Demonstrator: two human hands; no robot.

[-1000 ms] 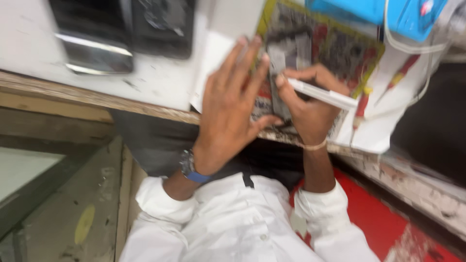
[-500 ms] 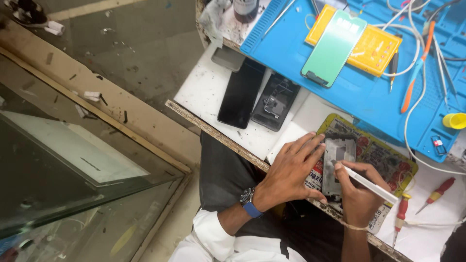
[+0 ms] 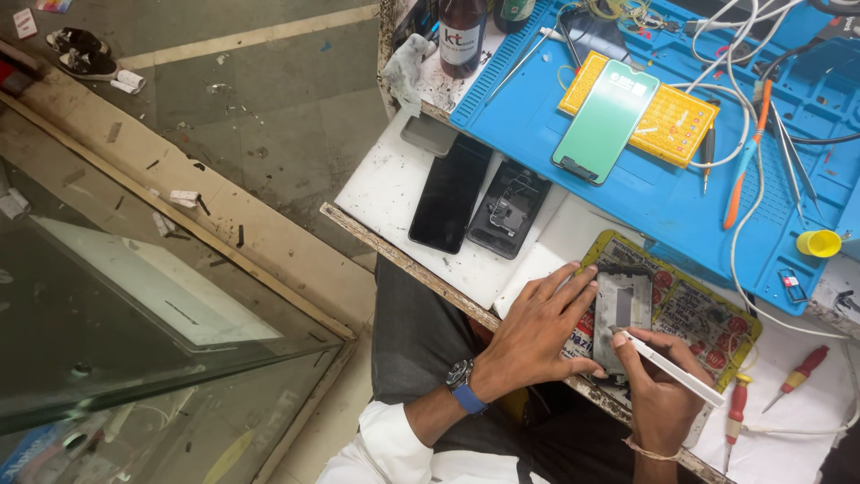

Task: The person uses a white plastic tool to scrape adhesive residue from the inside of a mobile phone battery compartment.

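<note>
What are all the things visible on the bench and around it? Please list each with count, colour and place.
phone part: 1, grey, on printed card, under both hands
white tool: 1, in right hand
printed card: 1, yellow-red, bench edge
dark phones: 2, black, white board
green phone: 1, on yellow pad
blue mat: 1, bench top
red screwdrivers: 2, right
bottle: 1, brown, top
left hand: flat, holding part
right hand: fingers gripping tool

One head-worn camera is looking steeply down from above the person's own lap, facing forward and right over the white surface (image 3: 403, 193). It is sitting close over the left hand (image 3: 537, 332) and right hand (image 3: 658, 394) at the lower right, while the floor (image 3: 260, 99) and a glass case (image 3: 134, 314) are filling the left half.
</note>
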